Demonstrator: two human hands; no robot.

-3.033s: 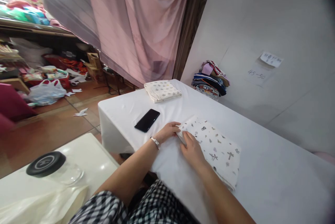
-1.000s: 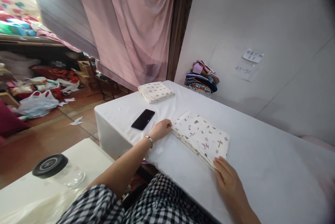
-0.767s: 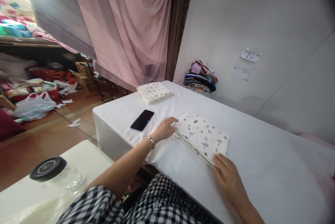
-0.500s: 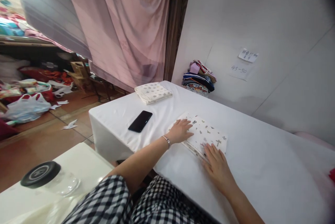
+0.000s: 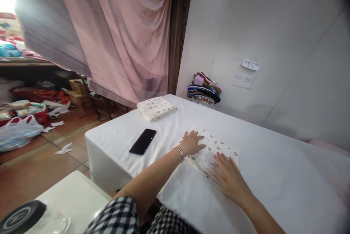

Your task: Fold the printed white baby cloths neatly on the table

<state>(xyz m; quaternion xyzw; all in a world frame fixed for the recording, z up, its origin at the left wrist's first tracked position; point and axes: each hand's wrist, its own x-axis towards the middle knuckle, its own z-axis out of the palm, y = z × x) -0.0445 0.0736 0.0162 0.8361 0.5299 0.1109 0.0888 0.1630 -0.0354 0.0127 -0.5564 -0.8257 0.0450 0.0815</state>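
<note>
Head camera: on the white-covered table (image 5: pixel 273 186), toward five o'clock from the view's centre, lies a folded white printed cloth (image 5: pixel 211 149), the left hand (image 5: pixel 191 144) palm-down at its ten o'clock with fingers fanned, the right hand (image 5: pixel 231 176) flat at its four o'clock with fingers extended, neither grasping anything. From that cloth, a black smartphone (image 5: pixel 143 141) lies at nine o'clock, a second folded cloth (image 5: pixel 156 108) at ten, and a stack of folded fabrics (image 5: pixel 203 89) at twelve.

White-covered table (image 5: pixel 279 175): black phone (image 5: pixel 143 141), front folded cloth (image 5: pixel 208 156), rear folded cloth (image 5: pixel 157 108).
</note>
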